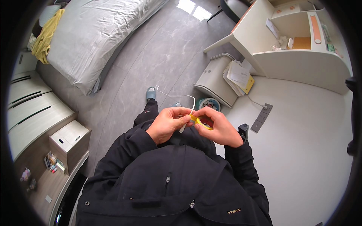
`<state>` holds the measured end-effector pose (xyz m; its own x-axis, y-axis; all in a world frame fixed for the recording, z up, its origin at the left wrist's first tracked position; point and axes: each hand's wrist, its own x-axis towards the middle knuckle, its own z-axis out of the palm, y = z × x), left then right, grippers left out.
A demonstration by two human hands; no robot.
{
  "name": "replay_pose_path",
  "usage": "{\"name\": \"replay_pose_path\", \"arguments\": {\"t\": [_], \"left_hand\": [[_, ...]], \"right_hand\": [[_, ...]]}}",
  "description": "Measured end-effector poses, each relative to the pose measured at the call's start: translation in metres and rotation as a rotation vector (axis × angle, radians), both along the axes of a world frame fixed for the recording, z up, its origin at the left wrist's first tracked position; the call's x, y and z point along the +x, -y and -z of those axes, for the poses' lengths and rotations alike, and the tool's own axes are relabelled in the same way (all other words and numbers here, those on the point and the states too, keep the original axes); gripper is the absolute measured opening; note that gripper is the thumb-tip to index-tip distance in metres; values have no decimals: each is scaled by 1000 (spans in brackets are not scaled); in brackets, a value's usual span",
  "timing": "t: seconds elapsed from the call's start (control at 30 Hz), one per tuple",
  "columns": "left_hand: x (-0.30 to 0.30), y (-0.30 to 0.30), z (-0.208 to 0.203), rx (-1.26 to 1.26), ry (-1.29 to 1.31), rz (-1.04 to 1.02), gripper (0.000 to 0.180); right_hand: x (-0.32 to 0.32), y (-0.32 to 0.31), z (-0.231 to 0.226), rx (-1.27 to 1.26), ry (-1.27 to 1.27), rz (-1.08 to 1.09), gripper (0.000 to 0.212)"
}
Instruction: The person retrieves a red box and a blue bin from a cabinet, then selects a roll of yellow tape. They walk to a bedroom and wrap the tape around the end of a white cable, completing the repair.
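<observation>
My left hand [164,124] is closed, its thumb and fingers pinching a white cable [194,103] near one end. Below those fingers pokes the cable's pale plug end [182,129]; the rest loops up and away, trailing over the floor side. My right hand [222,127] grips a small roll of yellow tape [204,126]. A short yellow strip runs from the roll to the cable between both hands' fingertips. How far the strip goes around the cable is hidden by my fingers.
Ahead on the floor stand a grey cabinet [217,77] with papers [238,74] beside it, and a round bin [209,103]. To the right is a power strip [261,118] on a white surface. A bed [90,34] and drawer unit [69,141] are at left.
</observation>
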<state>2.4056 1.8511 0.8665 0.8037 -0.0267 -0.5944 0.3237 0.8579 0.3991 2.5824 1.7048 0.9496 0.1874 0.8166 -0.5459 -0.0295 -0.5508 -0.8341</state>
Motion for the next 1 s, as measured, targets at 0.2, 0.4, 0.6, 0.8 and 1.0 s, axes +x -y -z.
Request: {"name": "replay_pose_path", "arguments": {"t": [0.2, 0.4, 0.6, 0.8, 1.0], "left_hand": [[5, -9, -10, 11, 8, -3, 27], [8, -15, -13, -137, 21, -51, 31], [9, -18, -11, 74, 23, -168, 30], [11, -16, -15, 414, 266, -174, 26], [22, -14, -21, 1015, 456, -278, 27]], "right_hand": [[-1, 6, -2, 103, -39, 138, 33], [7, 12, 3, 116, -200, 284, 23], [-3, 5, 6, 144, -345, 446, 32], [-8, 2, -7, 157, -497, 531, 35], [-11, 8, -27, 154, -637, 602, 32]]}}
